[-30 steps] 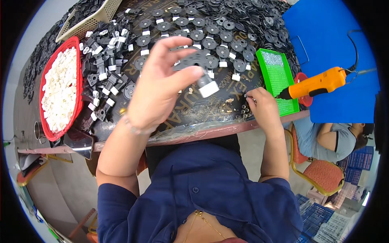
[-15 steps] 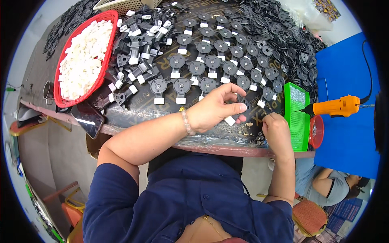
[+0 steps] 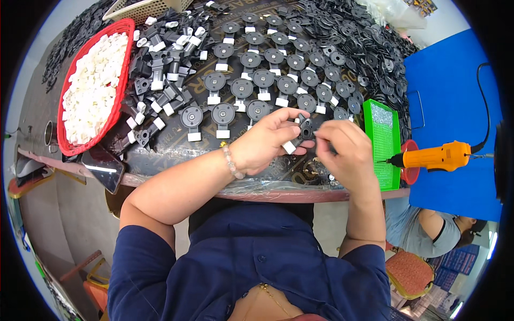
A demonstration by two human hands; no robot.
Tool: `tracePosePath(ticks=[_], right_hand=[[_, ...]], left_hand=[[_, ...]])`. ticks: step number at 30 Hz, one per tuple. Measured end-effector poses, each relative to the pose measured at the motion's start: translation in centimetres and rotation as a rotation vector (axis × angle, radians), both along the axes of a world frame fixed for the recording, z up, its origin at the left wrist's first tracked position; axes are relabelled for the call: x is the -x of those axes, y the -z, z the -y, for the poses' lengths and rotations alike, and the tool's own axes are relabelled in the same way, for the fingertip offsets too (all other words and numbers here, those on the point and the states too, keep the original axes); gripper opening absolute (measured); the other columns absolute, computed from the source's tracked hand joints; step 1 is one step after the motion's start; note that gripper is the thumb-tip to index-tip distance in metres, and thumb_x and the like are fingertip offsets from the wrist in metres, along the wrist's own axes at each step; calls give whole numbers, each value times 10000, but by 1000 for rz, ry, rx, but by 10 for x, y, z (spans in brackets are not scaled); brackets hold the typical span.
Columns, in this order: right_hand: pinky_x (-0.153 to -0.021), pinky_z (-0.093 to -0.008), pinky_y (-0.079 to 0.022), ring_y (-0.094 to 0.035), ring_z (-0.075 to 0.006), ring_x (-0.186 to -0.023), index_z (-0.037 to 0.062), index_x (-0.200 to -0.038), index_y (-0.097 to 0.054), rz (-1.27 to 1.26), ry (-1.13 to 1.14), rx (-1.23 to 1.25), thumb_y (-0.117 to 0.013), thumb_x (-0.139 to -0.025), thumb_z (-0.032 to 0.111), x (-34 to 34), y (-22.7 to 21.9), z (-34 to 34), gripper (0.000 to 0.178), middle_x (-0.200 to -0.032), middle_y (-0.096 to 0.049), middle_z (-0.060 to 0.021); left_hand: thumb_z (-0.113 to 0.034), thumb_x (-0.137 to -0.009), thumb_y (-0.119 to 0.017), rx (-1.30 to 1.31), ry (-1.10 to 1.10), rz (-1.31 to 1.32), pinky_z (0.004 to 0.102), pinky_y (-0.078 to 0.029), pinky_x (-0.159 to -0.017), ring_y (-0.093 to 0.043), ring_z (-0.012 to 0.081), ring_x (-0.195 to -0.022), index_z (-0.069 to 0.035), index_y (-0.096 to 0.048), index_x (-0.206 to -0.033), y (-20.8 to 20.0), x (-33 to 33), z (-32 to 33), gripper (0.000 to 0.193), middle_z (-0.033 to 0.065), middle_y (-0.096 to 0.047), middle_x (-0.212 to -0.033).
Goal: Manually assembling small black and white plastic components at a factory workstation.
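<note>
My left hand (image 3: 267, 140) is closed around a black plastic bracket (image 3: 306, 128) with a white end cap (image 3: 289, 147). The bracket's round, holed face is turned up between thumb and fingers. Right beside it is my right hand (image 3: 347, 152), its thumb and fingertips pinched together near the holed face. Whatever those fingertips hold is too small or hidden to make out. On the table beyond lie rows of black discs mounted on white-capped brackets (image 3: 223, 114). Small metal pieces (image 3: 333, 179) lie by the table edge under my right hand.
At the left stand a red basket (image 3: 128, 61) of white caps and a pile of loose black brackets (image 3: 158, 69). Loose black discs (image 3: 342, 35) are heaped at the back right. A green tray (image 3: 386, 174), red bowl (image 3: 410, 174) and orange electric screwdriver (image 3: 436, 159) are at the right. A phone (image 3: 105, 167) overhangs the edge.
My right hand has come up and left from the small metal pieces at the table edge to the bracket. The bracket's holed face now shows in my left hand. The whole view has shifted slightly.
</note>
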State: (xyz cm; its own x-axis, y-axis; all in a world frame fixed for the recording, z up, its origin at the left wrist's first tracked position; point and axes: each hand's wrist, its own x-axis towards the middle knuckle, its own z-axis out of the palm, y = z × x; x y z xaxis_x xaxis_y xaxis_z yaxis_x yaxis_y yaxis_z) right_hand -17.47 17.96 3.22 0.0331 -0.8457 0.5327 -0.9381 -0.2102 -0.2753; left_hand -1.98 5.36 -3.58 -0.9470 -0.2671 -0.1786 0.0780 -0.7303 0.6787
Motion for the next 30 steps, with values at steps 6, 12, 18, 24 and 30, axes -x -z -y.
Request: tracePosePath(ticks=[6,12,18,24,30], right_hand=[[-730,-374,-543,-669,-283,-854,24,-907,-675,-7,-80,-111,-731,-709,-70,12,3,8,226,-922,-681,-107],[-786,-387,-543,-678,-295,-882,15,-995,-696,-136,639,-6,-667,-882,26,86,-3,-3,116,-963,-701,-134],[-921,-447,-521,-661,-340,-1017,44,-1011,-739,-287,837,-379,-705,-805,0,155,10,13,213,-1007,-718,-152],[-888,-439,-541,-671,-348,-985,59,-981,-749,-83,655,-683,-793,-677,-17,200,41,38,316,-948,-735,-163],[-892,-416,-542,-666,-334,-1019,34,-1054,-698,-115,636,-487,-771,-698,-19,195,32,36,367,-996,-723,-152]], left_hand=[[-89,-1049,-496,-63,-13,-14,365,-566,-947,-646,214,-1133,-48,-516,-1342,3,4,0,297,97,-613,-1237],[-137,-1030,-571,-31,-43,77,350,-594,-826,-712,256,-1008,-48,-551,-1265,-4,-1,1,253,146,-649,-1228],[-59,-985,-614,81,-16,63,292,-575,-724,-724,208,-872,-57,-573,-1220,-4,0,2,239,174,-688,-1177],[-51,-995,-595,88,-20,62,276,-570,-702,-724,201,-849,-54,-579,-1213,-7,-2,4,219,174,-692,-1160],[-91,-1025,-558,101,-68,40,334,-600,-791,-721,249,-954,-25,-554,-1281,-5,2,0,265,202,-655,-1236]])
